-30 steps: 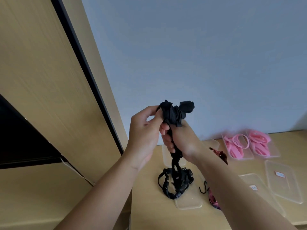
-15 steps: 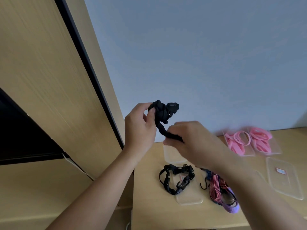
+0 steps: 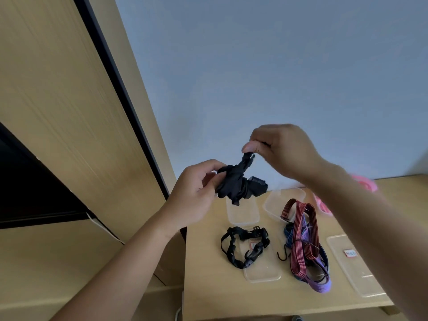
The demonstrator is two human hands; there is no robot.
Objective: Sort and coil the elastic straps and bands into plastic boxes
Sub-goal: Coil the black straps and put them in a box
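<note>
Strap (image 3: 234,185) in left hand (image 3: 193,198), right hand (image 3: 283,150)

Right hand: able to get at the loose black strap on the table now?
Probably not yet: the right hand pinches the end of the black bundle held by the left hand. Nothing covers the loose black strap.

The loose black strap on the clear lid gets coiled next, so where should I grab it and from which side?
Pinch the black strap at its buckle, coming from above and the near side. It lies flat in an open loop on the lid, and the stiff buckle sits at the loop's near edge, likely firmer than limp webbing.
</note>
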